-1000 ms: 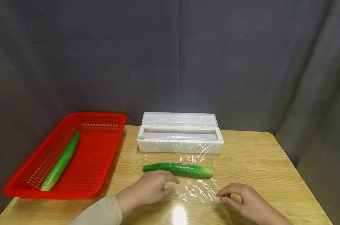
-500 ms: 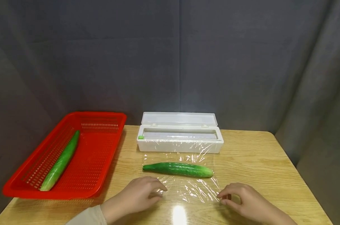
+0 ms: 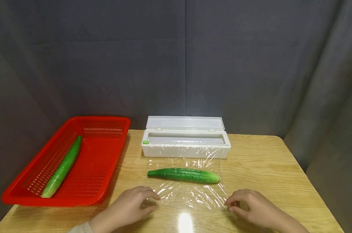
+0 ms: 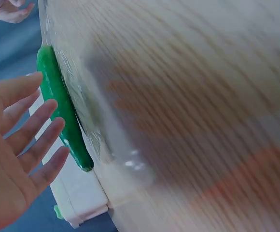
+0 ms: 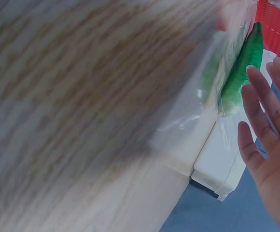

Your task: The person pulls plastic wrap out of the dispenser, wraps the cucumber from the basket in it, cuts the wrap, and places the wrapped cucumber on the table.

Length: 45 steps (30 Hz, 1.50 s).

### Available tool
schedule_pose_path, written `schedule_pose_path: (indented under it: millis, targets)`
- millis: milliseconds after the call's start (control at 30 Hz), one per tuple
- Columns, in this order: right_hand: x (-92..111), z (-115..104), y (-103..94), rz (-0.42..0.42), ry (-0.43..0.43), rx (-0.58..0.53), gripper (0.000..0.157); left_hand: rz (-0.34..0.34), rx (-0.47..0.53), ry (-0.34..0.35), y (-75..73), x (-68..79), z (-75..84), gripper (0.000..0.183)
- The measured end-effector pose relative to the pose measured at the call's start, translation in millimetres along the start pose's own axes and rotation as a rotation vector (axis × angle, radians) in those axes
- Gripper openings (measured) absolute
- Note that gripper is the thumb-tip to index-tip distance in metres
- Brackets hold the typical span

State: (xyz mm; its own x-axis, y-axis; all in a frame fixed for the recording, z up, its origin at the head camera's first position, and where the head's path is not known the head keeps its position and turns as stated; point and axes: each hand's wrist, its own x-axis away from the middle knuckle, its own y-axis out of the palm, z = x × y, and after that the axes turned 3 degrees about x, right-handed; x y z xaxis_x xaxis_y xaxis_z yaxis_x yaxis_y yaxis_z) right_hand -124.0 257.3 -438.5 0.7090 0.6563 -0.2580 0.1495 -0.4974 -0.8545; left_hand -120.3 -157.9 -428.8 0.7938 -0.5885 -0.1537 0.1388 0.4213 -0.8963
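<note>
A green cucumber lies crosswise on a sheet of clear plastic wrap. The sheet runs out from a white wrap dispenser box with its lid raised and a roll inside. My left hand is by the sheet's near left corner, and its fingers look relaxed with nothing between them in the left wrist view. At the near right corner is my right hand, its fingertips close to the film. Loosely extended fingers show in the right wrist view; whether they touch the film I cannot tell.
To the left stands a red plastic basket with a second cucumber leaning along its left side. A green slider sits at the box's left end. Grey curtains rise behind the wooden table.
My left hand has drawn back from beside the cucumber, moving left and toward me to the sheet's near left corner. The right hand, cucumber and box have hardly moved.
</note>
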Motion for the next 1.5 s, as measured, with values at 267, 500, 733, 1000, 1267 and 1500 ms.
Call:
schedule_pose_path:
  millis: [267,500,733,1000,1267,1500]
  targets:
    - [0.4,4.5,3.7,0.023,-0.027,0.030,0.016,0.007,-0.025,-0.002,-4.1,10.4,-12.4,0.028]
    - [0.3,9.4,4.7,0.082,-0.098,0.103,0.024,0.002,-0.021,-0.041,-6.3,15.1,-21.6,0.027]
    - [-3.0,13.2,5.2,0.043,-0.113,0.121,0.022,-0.042,-0.009,-0.040,-6.1,16.6,-30.4,0.031]
    - [-5.8,22.1,7.5,-0.011,-0.114,0.156,0.025,-0.078,0.019,-0.012,-2.9,10.3,-36.6,0.032]
    - [-10.0,28.7,9.1,-0.049,-0.087,0.095,0.018,-0.082,0.009,-0.041,1.3,2.5,-38.7,0.027]
    - [-11.3,26.2,10.8,-0.020,-0.098,0.105,0.012,-0.055,0.006,-0.052,1.2,2.8,-40.6,0.020]
